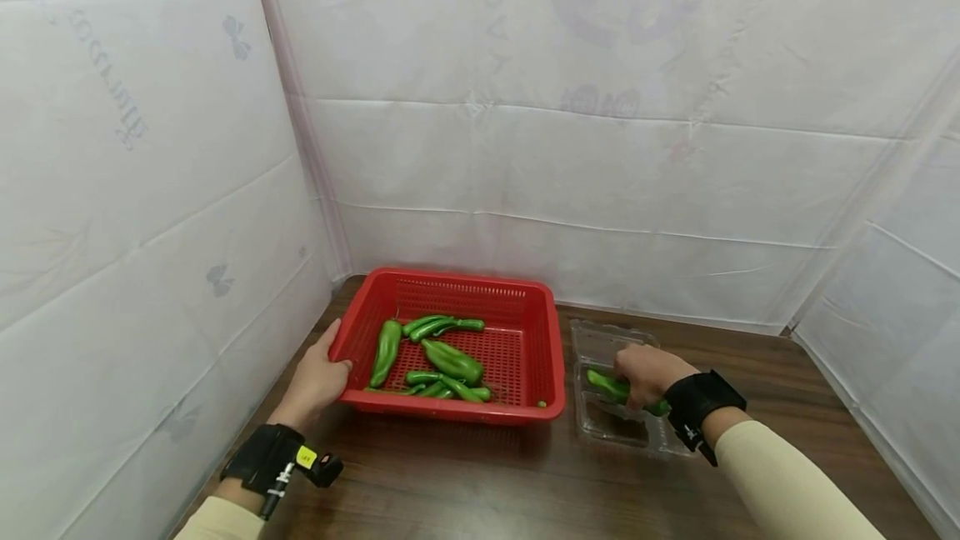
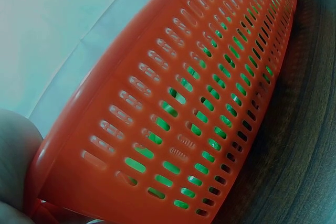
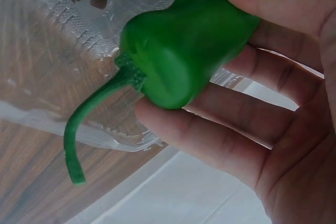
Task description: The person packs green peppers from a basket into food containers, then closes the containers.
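Gripping a green pepper (image 3: 184,56), the right hand (image 1: 647,373) is curled round its body just over the clear plastic tray (image 1: 600,340), which lies open on the counter (image 1: 487,473) immediately right of the red basket (image 1: 540,332). In the right wrist view the fingers (image 3: 220,145) are seen under the pepper and the thumb above it, with the curved stem left free and pointing away from the palm. The pepper is best lowered flat and lengthwise into the tray, so that the stem is not caught on the thin rim, and the thin tray should be watched in case it slides. At the basket's left near corner the left hand (image 1: 315,377) is closed over the rim, with the thumb on top, so the basket is steadied. Inside the basket several more green peppers (image 1: 438,361) are lying loosely, mostly towards its left and near side.
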`<state>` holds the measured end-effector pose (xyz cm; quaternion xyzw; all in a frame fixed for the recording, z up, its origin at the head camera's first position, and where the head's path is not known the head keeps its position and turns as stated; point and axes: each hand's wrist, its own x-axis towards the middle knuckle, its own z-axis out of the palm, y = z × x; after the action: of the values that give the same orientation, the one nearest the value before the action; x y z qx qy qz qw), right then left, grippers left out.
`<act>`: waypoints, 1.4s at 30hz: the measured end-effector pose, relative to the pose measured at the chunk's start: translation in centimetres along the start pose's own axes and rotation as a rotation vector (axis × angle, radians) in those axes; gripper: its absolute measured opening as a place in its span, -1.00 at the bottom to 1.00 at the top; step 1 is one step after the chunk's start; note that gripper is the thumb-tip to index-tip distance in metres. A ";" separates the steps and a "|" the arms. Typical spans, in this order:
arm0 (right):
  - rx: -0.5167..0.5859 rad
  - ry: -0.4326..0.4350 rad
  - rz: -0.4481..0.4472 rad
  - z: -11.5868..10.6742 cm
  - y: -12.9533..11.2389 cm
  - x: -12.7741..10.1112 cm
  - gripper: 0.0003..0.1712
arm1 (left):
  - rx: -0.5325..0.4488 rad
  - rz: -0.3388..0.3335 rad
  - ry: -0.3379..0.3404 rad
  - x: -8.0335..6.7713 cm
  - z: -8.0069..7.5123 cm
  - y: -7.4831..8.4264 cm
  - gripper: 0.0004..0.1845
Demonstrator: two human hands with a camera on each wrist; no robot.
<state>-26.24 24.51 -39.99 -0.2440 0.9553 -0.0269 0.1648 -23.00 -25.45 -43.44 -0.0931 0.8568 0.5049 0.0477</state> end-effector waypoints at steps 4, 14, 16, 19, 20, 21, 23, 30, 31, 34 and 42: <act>0.003 0.002 -0.004 0.2 0.0 -0.2 -0.75 | -0.002 -0.001 0.001 0.0 0.0 0.0 -0.12; -0.020 0.027 -0.047 0.6 0.0 -0.5 -0.73 | -0.001 0.011 0.003 0.0 0.1 -0.1 -0.13; -0.018 0.028 -0.045 0.7 0.0 -0.4 -0.71 | -0.001 0.013 0.005 0.0 0.1 -0.1 -0.13; -0.021 0.031 -0.047 0.8 0.1 -0.4 -0.70 | -0.004 0.017 0.007 0.0 0.1 -0.2 -0.13; -0.024 0.031 -0.049 0.9 0.1 -0.4 -0.70 | -0.004 0.018 0.007 0.0 0.1 -0.2 -0.13; -0.023 0.029 -0.046 0.9 0.1 -0.4 -0.70 | -0.004 0.019 0.006 0.0 0.1 -0.2 -0.13; -0.027 0.029 -0.043 0.9 0.1 -0.4 -0.70 | -0.004 0.020 0.005 0.0 0.1 -0.2 -0.13; -0.036 0.038 -0.050 1.1 0.0 -0.6 -0.68 | -0.003 0.020 0.002 0.0 0.2 -0.1 -0.13; -0.040 0.041 -0.052 1.1 0.0 -0.7 -0.68 | -0.004 0.021 0.001 0.0 0.2 -0.1 -0.13; -0.044 0.040 -0.043 1.3 0.1 -0.7 -0.68 | -0.005 0.023 0.001 0.0 0.2 -0.1 -0.13; -0.027 0.034 -0.031 1.5 -0.1 -0.6 -0.67 | 0.000 0.025 0.004 0.0 0.1 -0.1 -0.13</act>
<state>-25.23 24.78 -41.23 -0.2603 0.9543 -0.0205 0.1450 -22.95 -25.42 -43.55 -0.0834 0.8579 0.5055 0.0398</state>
